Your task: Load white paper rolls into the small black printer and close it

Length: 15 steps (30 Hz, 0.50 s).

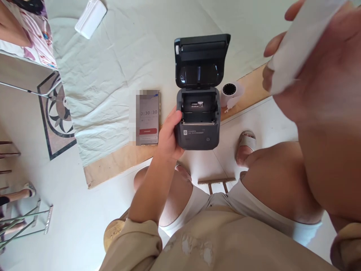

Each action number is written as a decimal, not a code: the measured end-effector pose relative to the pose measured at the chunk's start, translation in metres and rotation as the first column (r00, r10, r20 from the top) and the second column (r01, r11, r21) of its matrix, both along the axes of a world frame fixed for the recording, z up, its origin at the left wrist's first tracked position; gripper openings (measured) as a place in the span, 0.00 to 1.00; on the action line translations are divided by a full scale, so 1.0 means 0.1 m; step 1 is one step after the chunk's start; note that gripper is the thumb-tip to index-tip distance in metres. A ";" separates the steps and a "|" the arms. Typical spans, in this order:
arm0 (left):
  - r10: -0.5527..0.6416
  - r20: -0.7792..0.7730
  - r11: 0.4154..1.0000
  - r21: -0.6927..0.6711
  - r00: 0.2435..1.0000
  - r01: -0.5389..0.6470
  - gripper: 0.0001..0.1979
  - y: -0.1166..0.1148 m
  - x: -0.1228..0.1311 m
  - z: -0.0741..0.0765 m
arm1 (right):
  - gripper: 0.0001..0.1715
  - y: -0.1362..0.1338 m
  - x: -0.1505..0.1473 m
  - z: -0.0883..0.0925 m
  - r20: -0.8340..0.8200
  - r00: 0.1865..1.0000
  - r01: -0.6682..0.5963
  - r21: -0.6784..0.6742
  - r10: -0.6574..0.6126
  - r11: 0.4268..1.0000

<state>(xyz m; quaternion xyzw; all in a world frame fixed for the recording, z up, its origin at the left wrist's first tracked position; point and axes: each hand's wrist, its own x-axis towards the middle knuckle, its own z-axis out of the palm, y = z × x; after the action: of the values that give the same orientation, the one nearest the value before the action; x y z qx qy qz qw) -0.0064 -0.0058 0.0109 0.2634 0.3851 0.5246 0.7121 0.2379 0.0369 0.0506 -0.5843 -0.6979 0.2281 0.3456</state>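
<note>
My left hand [170, 133] is closed around the left side of a dark grey label printer [199, 140] at the table's front edge. The printer's lid [200, 56] stands raised, and inside the bay shows a small black-and-white printed sticker. Raised at the upper right, my right hand [324, 71] has a white paper strip [303, 45] lying across its fingers and palm; both are blurred by motion. Just right of the printer stands a white roll [229, 98] with a dark round core and a torn loose end. To the left of the printer lies a phone [148, 118] showing a timer.
A pale green cloth [113, 49] covers the table, with a bare wooden edge [113, 165] in front. A white case-like object [90, 19] lies at the back left. Another person's arm [12, 24] shows at the far upper left. A wooden stool [113, 233] is beside me.
</note>
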 end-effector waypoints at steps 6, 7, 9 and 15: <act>0.046 0.036 0.998 -0.036 0.998 -0.045 0.12 0.00 0.00 -0.02 | 0.17 0.16 0.11 -0.17 0.131 0.986 0.089 0.107 -0.103 0.990; 0.047 0.028 0.998 -0.035 0.998 -0.046 0.12 0.00 0.00 -0.03 | 0.16 0.17 0.11 -0.19 0.148 0.980 0.118 0.102 -0.132 0.988; 0.025 0.007 0.999 -0.024 1.000 -0.025 0.11 0.00 0.00 -0.03 | 0.17 0.22 0.12 -0.23 0.167 0.970 0.161 0.090 -0.174 0.983; 0.003 0.019 1.000 0.001 1.000 -0.003 0.10 0.00 0.00 -0.02 | 0.27 0.33 0.18 -0.33 0.333 0.928 0.201 -0.072 -0.167 0.977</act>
<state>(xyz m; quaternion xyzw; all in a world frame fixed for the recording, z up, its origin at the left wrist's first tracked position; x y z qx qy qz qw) -0.0059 -0.0058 0.0089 0.2584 0.3785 0.5281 0.7149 0.2556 0.0702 0.0174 -0.6940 -0.6744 0.1317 0.2147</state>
